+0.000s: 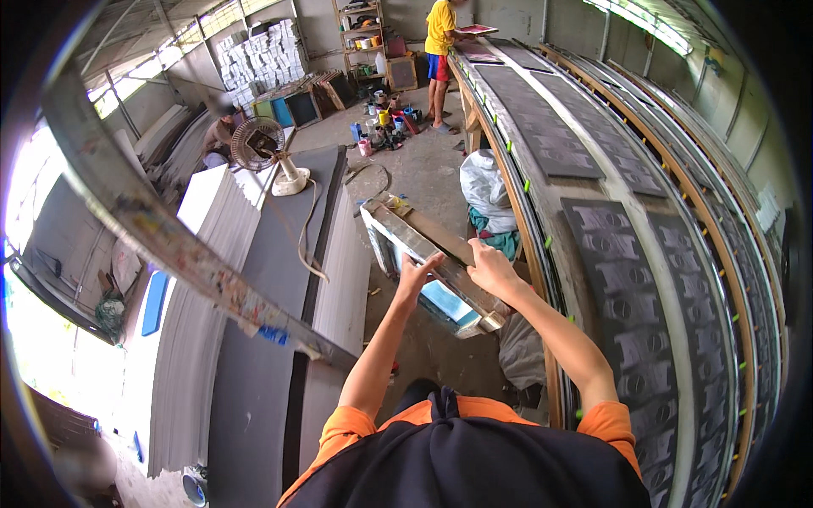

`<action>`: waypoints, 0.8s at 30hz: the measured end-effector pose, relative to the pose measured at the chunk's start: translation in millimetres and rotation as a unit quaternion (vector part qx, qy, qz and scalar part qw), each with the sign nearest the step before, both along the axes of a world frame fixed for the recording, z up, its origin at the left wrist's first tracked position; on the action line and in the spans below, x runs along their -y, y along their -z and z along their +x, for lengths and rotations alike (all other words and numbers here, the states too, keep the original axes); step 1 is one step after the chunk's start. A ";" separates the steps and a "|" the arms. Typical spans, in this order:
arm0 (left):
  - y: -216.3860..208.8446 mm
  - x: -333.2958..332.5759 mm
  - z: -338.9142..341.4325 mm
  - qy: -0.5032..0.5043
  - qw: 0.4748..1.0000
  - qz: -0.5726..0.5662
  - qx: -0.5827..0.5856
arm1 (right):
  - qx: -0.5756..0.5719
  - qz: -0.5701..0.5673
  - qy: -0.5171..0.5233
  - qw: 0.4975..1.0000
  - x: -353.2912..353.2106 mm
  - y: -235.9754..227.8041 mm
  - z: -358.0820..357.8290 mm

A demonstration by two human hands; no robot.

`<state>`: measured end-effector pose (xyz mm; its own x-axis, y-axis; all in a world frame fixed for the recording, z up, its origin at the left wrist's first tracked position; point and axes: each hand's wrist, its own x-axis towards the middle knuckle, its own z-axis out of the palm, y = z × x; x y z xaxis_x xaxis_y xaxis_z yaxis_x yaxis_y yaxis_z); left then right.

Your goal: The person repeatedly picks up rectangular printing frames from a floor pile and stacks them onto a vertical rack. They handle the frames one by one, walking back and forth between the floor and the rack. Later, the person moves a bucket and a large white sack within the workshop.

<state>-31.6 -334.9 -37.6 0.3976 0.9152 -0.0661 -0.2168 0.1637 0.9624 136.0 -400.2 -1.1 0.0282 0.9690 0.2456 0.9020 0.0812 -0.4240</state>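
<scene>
Beside a long table point(567, 279), hands point(494, 271) gripping a tilted frame point(460, 284)

The left hand point(417, 275) grips the side of a tilted screen-printing frame point(461, 284) with a light-blue panel, while the right hand point(493, 269) is curled at its right edge. To the left, a pedestal fan point(257, 144) stands on a dark-grey worktop point(254, 372) beside stacked white sheets point(190, 339); to the right, dark printed sheets point(622, 288) line a long table point(580, 188), with a person in a yellow shirt point(440, 32) at its far end.
</scene>
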 end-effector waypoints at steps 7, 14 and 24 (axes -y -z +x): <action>12.4 -177.9 60.1 0.037 0.998 -0.004 0.055 | -0.026 -0.032 0.014 0.999 -177.1 6.9 66.7; 19.1 -373.6 110.3 0.032 0.999 -0.017 -0.007 | -0.008 -0.092 0.020 0.995 -376.9 -8.8 104.7; 3.1 -625.6 151.0 -0.047 0.999 0.004 -0.003 | -0.006 -0.073 -0.035 0.997 -636.8 -24.5 157.7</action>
